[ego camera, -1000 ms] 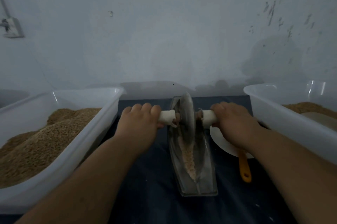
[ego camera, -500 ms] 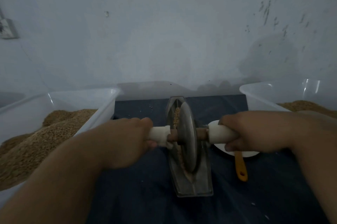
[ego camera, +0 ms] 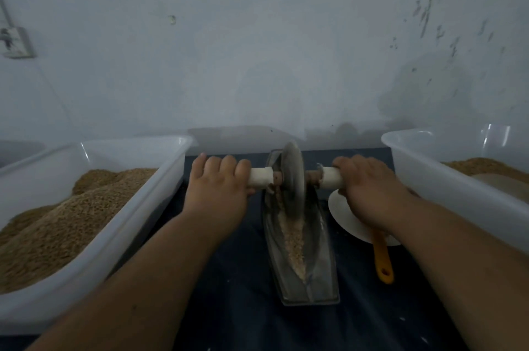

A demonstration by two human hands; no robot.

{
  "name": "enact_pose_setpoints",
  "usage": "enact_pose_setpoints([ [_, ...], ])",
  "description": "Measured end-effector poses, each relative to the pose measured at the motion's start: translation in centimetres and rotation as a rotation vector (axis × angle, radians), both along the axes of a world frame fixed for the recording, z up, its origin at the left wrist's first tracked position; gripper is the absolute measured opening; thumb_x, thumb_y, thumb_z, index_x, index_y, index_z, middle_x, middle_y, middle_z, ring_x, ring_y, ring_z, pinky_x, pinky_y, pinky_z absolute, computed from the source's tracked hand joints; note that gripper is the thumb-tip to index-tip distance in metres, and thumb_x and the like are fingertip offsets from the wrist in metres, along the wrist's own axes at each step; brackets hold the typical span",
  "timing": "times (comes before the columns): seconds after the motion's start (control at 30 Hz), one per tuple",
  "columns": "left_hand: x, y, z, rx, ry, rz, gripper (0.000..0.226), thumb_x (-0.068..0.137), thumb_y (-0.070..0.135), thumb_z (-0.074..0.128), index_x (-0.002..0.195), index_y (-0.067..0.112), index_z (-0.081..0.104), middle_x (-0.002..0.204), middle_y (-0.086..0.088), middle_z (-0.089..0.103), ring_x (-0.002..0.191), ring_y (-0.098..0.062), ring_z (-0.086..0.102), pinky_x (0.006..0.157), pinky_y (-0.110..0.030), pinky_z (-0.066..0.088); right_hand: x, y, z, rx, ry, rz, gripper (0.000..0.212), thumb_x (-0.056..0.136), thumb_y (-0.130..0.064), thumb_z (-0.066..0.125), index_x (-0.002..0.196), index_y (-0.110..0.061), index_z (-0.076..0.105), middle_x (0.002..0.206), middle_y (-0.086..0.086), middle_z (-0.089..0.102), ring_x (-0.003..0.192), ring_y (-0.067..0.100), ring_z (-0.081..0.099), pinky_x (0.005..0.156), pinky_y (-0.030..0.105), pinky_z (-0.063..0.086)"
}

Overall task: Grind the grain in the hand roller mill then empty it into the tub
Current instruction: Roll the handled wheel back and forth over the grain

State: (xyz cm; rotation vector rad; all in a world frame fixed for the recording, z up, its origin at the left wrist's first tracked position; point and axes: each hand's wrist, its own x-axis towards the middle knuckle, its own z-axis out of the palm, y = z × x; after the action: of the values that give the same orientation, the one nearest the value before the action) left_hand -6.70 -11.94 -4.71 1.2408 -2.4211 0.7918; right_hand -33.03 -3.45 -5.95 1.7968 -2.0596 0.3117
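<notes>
The hand roller mill is a long metal trough [ego camera: 320, 273] with a steel wheel [ego camera: 293, 173] standing in it at the far end. A strip of crushed grain [ego camera: 294, 239] lies along the trough floor. My left hand [ego camera: 220, 187] grips the white handle [ego camera: 260, 176] on the wheel's left side. My right hand [ego camera: 369, 187] grips the white handle [ego camera: 330, 177] on its right side. A clear tub [ego camera: 137, 207] heaped with brown grain stands at the left. A second clear tub [ego camera: 446, 179] with brown meal stands at the right.
A white scoop [ego camera: 343, 216] with an orange handle [ego camera: 382, 262] lies on the dark cloth [ego camera: 234, 293] between the trough and the right tub, partly under my right wrist. A pale wall rises close behind the tubs.
The wheel was pulled toward me to mid-trough half a second ago; both hands have now pushed it back to the trough's far end.
</notes>
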Motion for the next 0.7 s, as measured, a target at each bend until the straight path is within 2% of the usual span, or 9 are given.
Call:
enact_pose_setpoints([
  [0.07,-0.4,-0.4,-0.6,-0.034,0.104,-0.053,0.040,0.095,0.041,0.050,0.124,0.014,0.053,0.111,-0.008,0.056,0.104,-0.032,0.051,0.112,-0.055,0.025,-0.3,-0.5,-1.1,-0.062,0.015,0.009,0.050,0.095,-0.024,0.056,0.142,-0.018,0.041,0.123,0.009,0.048,0.108,0.030,0.045,0.113,0.044,0.023],
  [0.13,-0.4,-0.7,-1.1,-0.037,0.153,-0.071,0.040,0.092,0.037,0.056,0.122,0.012,0.055,0.110,-0.010,0.057,0.104,-0.034,0.052,0.114,-0.059,0.021,-0.4,-0.6,-1.3,-0.076,0.011,0.004,0.054,0.094,-0.026,0.059,0.143,-0.016,0.040,0.127,0.009,0.047,0.115,0.031,0.044,0.119,0.047,0.012],
  [0.2,0.0,-0.7,-1.3,0.014,0.117,-0.041,0.042,0.095,0.042,0.048,0.128,0.016,0.050,0.116,-0.007,0.054,0.107,-0.030,0.049,0.113,-0.052,0.023,-0.4,-0.3,-0.9,-0.032,0.038,-0.005,0.060,0.093,-0.037,0.060,0.145,-0.020,0.035,0.131,0.005,0.045,0.122,0.028,0.042,0.120,0.044,0.005],
  [0.27,0.5,-0.7,-1.2,0.077,0.083,-0.027,0.045,0.097,0.047,0.038,0.133,0.020,0.043,0.121,-0.003,0.049,0.107,-0.026,0.047,0.104,-0.042,0.030,-0.1,0.2,-0.1,-0.007,0.087,0.011,0.060,0.092,-0.044,0.060,0.144,-0.023,0.037,0.128,0.002,0.049,0.120,0.025,0.044,0.119,0.040,0.010],
  [0.3,0.8,-0.5,-0.9,0.118,0.070,-0.023,0.045,0.098,0.048,0.036,0.134,0.021,0.040,0.123,-0.003,0.048,0.107,-0.025,0.046,0.099,-0.039,0.033,0.2,0.7,0.5,0.004,0.104,0.025,0.057,0.092,-0.047,0.059,0.141,-0.025,0.040,0.124,0.000,0.051,0.115,0.023,0.046,0.114,0.038,0.018],
  [0.37,1.5,-0.1,-0.3,0.211,0.031,-0.029,0.045,0.098,0.052,0.036,0.133,0.024,0.035,0.125,-0.002,0.046,0.110,-0.024,0.047,0.097,-0.038,0.036,0.9,1.9,1.9,0.051,0.108,0.059,0.048,0.091,-0.051,0.059,0.131,-0.028,0.045,0.114,-0.003,0.056,0.101,0.019,0.050,0.093,0.032,0.033],
  [0.47,2.7,1.3,1.4,0.377,-0.035,-0.080,0.039,0.095,0.059,0.039,0.122,0.030,0.036,0.119,0.003,0.049,0.103,-0.019,0.048,0.092,-0.037,0.040,1.6,4.3,4.1,0.259,0.024,0.105,0.038,0.091,-0.052,0.059,0.121,-0.034,0.045,0.106,-0.010,0.056,0.091,0.010,0.054,0.078,0.028,0.043],
  [0.6,4.0,3.6,4.2,0.618,-0.098,-0.129,0.029,0.090,0.066,0.042,0.095,0.037,0.039,0.091,0.012,0.052,0.079,-0.004,0.050,0.065,-0.027,0.036,2.0,7.1,7.2,0.568,-0.159,0.106,0.027,0.088,-0.059,0.059,0.108,-0.044,0.047,0.092,-0.015,0.059,0.078,0.001,0.057,0.064,0.016,0.042],
  [0.7,4.4,4.3,5.3,0.710,-0.108,-0.124,0.031,0.089,0.068,0.042,0.089,0.037,0.040,0.083,0.011,0.053,0.073,-0.003,0.052,0.060,-0.024,0.033,2.0,7.9,8.3,0.654,-0.227,0.118,0.026,0.087,-0.068,0.051,0.100,-0.046,0.050,0.084,-0.015,0.061,0.077,-0.012,0.055,0.062,0.011,0.041],
])
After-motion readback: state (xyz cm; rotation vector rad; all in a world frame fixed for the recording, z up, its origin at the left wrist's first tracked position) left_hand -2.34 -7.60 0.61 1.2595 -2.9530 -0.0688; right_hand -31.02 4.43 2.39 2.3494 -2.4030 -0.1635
